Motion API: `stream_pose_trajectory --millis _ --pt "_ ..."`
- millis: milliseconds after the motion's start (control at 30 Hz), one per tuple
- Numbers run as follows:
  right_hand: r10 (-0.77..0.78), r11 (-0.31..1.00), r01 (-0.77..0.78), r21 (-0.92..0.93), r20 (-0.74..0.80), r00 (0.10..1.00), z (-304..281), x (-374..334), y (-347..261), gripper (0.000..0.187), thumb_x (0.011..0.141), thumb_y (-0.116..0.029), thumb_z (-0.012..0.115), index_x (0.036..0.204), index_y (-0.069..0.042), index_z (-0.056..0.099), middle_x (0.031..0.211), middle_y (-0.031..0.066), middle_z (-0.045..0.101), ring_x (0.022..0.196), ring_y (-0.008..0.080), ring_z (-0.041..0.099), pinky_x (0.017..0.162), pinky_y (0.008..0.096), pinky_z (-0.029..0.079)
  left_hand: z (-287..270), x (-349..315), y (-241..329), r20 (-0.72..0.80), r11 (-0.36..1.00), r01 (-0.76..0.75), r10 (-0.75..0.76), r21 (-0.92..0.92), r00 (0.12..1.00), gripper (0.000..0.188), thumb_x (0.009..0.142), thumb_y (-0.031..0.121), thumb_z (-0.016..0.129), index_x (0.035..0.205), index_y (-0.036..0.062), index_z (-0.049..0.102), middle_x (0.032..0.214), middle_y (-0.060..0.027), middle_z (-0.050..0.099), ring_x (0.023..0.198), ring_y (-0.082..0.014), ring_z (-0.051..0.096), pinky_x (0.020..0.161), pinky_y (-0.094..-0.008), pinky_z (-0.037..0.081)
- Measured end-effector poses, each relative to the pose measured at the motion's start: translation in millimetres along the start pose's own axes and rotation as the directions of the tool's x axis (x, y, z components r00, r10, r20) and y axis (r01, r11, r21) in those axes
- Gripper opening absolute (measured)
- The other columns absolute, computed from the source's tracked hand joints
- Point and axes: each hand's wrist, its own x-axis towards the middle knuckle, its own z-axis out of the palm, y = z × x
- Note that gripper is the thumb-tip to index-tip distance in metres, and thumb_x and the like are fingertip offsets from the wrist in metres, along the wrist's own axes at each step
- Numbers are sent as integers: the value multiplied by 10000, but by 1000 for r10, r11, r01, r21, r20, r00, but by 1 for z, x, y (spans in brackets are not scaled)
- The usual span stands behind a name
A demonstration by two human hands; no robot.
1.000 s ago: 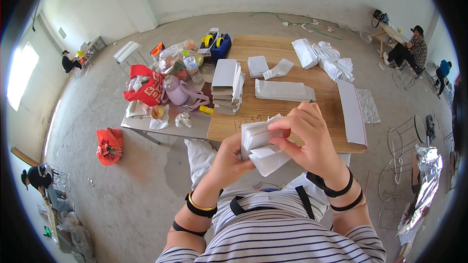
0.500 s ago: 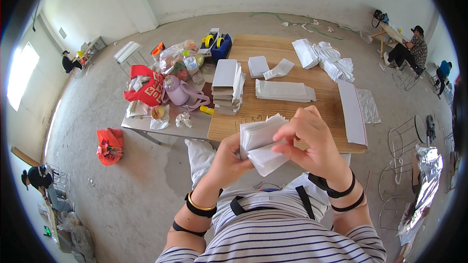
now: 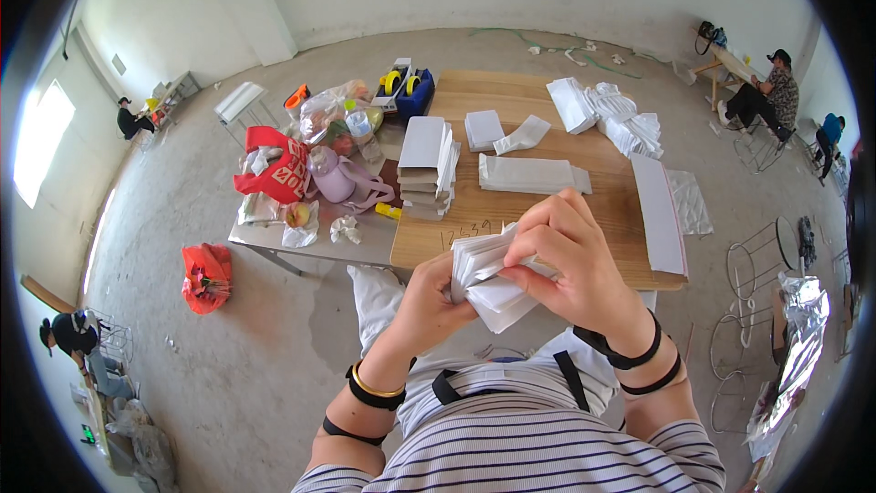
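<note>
A thick bundle of folded white paper pieces (image 3: 497, 303) is held in front of my body, just off the table's near edge. My left hand (image 3: 434, 297) is closed round its left side, thumb on the near face. My right hand (image 3: 570, 265) pinches the edge of one piece in the bundle between thumb and forefinger. The pieces fan apart at the top. Beyond my hands, on the wooden table (image 3: 538, 210), lie a long flat white paper stack (image 3: 534, 173), a small square white stack (image 3: 483, 130) and a loose white piece (image 3: 523, 134).
A tall stack of white folded cartons (image 3: 427, 148) stands at the table's left. Bundled white papers (image 3: 630, 119) lie far right, near a long white board (image 3: 658, 210). The side table holds a lilac bottle (image 3: 330, 178), red bag (image 3: 278, 164) and blue tape dispenser (image 3: 415, 91). Several people sit farther off.
My right hand has moved slightly left and closed its thumb and forefinger onto a piece in the bundle. The bundle's top edges are fanned wider.
</note>
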Motion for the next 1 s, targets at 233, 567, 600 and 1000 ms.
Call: stream_pose_trajectory --millis 233,567,600,1000 --pt "78 993 -89 73 150 986 -12 -2 -10 250 707 -97 761 898 -128 603 727 -45 556 749 166 499 745 330 372 -2 1 -2 9 999 -30 30 14 1000 406 706 21 734 1093 -18 619 972 -101 649 881 -157 611 797 -290 478" --pt "-32 995 30 -92 -15 999 -1 3 -6 249 671 -51 779 848 -148 633 680 -62 547 627 123 482 722 300 353 0 3 4 29 978 -110 107 175 994 378 685 33 744 1044 0 630 946 -104 643 822 -202 615 749 -301 482" --pt "-37 994 36 -100 -7 999 -1 4 -5 249 660 -44 776 832 -148 629 682 -58 547 636 129 483 722 304 354 0 3 4 28 978 -110 106 176 994 378 685 33 744 1044 0 630 946 -104 643 822 -202 615 749 -301 482" --pt "-1 1000 2 -11 142 990 -14 0 -14 218 704 -101 756 800 -141 564 686 -44 504 701 171 479 730 329 363 -1 1 2 13 983 -80 79 165 997 377 684 33 743 1042 -1 630 926 -110 640 811 -210 615 738 -303 479"
